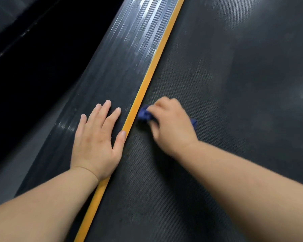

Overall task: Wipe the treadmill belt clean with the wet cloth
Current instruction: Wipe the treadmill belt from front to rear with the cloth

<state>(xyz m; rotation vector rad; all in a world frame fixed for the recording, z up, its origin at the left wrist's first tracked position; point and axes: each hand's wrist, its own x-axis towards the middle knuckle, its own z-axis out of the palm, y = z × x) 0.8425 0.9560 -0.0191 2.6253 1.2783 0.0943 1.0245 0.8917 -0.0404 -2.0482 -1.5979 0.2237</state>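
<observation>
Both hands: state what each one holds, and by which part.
The right hand grips the bunched blue cloth around its middle, pressing it on the belt. The left hand holds nothing, lying flat on the side rail.

Dim scene, glare streaks on the ribbed side rail (129, 49), right hand (171, 126) motion-blurred, far left nearly black

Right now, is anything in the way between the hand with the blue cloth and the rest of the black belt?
Nothing visible blocks it. The right hand presses the crumpled blue cloth on the textured black treadmill belt, which lies bare ahead. The flat left hand rests apart on the ribbed side rail, across the orange strip.
</observation>
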